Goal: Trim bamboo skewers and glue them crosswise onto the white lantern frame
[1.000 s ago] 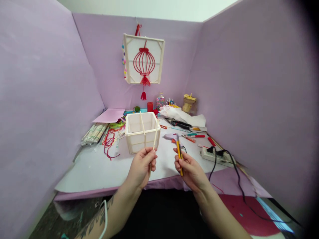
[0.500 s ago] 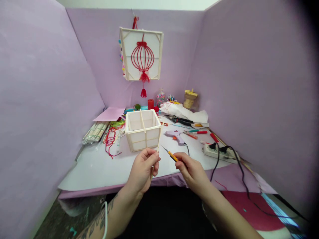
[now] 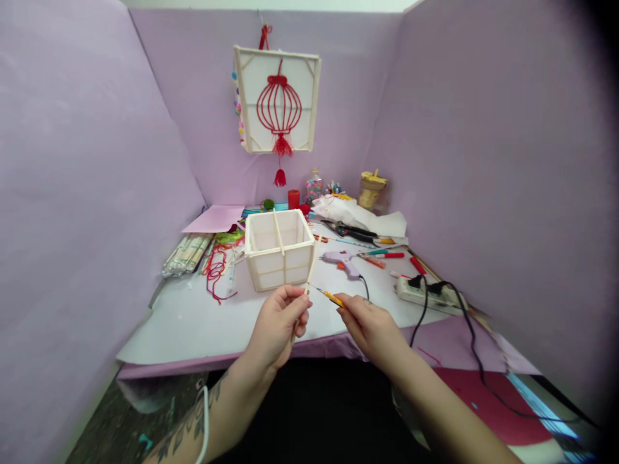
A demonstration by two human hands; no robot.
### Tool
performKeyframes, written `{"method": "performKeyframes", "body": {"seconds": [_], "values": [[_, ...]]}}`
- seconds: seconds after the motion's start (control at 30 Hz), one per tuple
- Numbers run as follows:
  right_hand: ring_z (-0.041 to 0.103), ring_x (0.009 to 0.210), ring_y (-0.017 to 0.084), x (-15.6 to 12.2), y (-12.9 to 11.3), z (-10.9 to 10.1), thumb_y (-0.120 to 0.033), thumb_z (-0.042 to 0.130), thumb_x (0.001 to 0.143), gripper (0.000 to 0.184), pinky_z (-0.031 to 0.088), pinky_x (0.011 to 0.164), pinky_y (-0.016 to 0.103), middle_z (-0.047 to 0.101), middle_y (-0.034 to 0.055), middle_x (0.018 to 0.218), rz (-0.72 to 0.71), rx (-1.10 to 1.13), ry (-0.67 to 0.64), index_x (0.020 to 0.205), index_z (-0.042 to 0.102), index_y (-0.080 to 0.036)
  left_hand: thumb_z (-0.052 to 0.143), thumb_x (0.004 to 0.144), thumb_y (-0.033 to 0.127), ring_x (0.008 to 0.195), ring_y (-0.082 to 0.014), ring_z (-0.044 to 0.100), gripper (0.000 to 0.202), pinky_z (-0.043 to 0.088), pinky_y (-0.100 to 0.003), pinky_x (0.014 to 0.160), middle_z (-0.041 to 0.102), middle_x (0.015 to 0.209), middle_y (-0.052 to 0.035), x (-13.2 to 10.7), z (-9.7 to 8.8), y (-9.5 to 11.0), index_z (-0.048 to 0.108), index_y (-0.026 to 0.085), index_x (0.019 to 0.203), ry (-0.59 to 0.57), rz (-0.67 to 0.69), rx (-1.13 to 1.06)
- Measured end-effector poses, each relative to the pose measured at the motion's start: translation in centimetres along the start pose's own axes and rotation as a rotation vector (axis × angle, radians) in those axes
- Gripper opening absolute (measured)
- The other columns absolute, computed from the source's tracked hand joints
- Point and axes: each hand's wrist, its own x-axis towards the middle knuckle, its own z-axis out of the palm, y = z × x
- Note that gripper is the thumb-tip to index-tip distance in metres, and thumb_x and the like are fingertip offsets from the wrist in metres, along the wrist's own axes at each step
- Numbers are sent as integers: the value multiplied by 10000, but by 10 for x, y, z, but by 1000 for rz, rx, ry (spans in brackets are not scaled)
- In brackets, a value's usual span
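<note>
Wooden stick (image 3: 314, 258), pale, thin and straight, is rising at a slight rightward tilt from the left hand (image 3: 284, 314), whose fingers are pinching it. In this view it is passing just beside the white-panelled box frame (image 3: 267, 272), which is standing on the table (image 3: 193, 335) behind. Right hand (image 3: 370, 323) is gripping a yellow craft knife (image 3: 333, 298), tip pointing at the stick. Lilac glue gun (image 3: 342, 260) is lying beyond the knife. Left hand is hiding the stick's lower stretch; knife-to-stick contact is proving too fine to confirm.
</note>
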Motion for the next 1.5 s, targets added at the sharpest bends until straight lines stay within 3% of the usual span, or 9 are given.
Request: {"method": "performKeyframes", "body": {"seconds": [0.23,0.5,0.67,0.8,1.07,1.17,1.27,1.33,1.5], "values": [[638,690,193,3,-1,-1,-278,372,986,317,475,626,279,670,87,787,-30,-144,26,1161,612,-166,762,597,287,441,-15,378,333,175,-133,364,577,669,18,0,-3,1,523,159,790,-4,-24,9],[650,755,185,12,11,-6,-260,401,963,270,481,693,278,697,76,860,-6,129,-138,1096,625,-190,752,579,272,391,7,283,334,99,-137,370,513,592,57,6,-7,2,499,166,770,-18,-60,46],[537,573,132,20,10,-9,-276,424,939,239,391,564,235,582,-13,621,114,303,-294,860,633,-191,739,582,272,370,10,273,318,83,-144,370,527,596,51,11,-9,-1,501,165,763,-8,-61,83],[433,522,109,19,10,-6,-325,427,923,278,329,518,227,470,-45,555,227,448,-362,744,587,-186,739,582,278,366,8,273,312,83,-147,370,543,596,43,13,-11,-5,507,164,757,-12,-71,100],[278,377,75,10,14,1,-494,467,872,399,224,395,208,409,-82,473,559,887,-520,955,633,-141,764,583,304,359,10,263,327,110,-154,368,538,597,50,13,-8,-6,527,159,755,-10,-26,156],[378,407,95,9,14,2,-439,460,889,356,305,424,222,471,-51,500,470,737,-414,937,653,-145,764,578,309,362,11,263,342,104,-154,369,540,606,50,14,-8,-4,523,159,767,-30,-37,137],[585,627,162,7,13,6,-322,461,914,263,454,605,272,641,35,691,214,378,-154,966,675,-179,758,579,296,373,9,280,339,94,-151,375,545,616,43,15,-8,-2,518,156,774,-43,-50,105],[631,723,187,4,13,9,-289,440,936,269,483,679,288,680,67,791,90,181,-42,1049,664,-193,764,580,295,378,7,290,343,90,-151,379,539,614,44,15,-8,-1,516,156,772,-41,-48,89],[628,644,178,-1,14,15,-292,409,974,312,463,598,263,667,71,752,-4,-132,36,1139,644,-170,781,573,306,378,7,290,367,84,-155,382,543,617,41,14,-8,-1,517,156,778,-35,-53,68]]}}
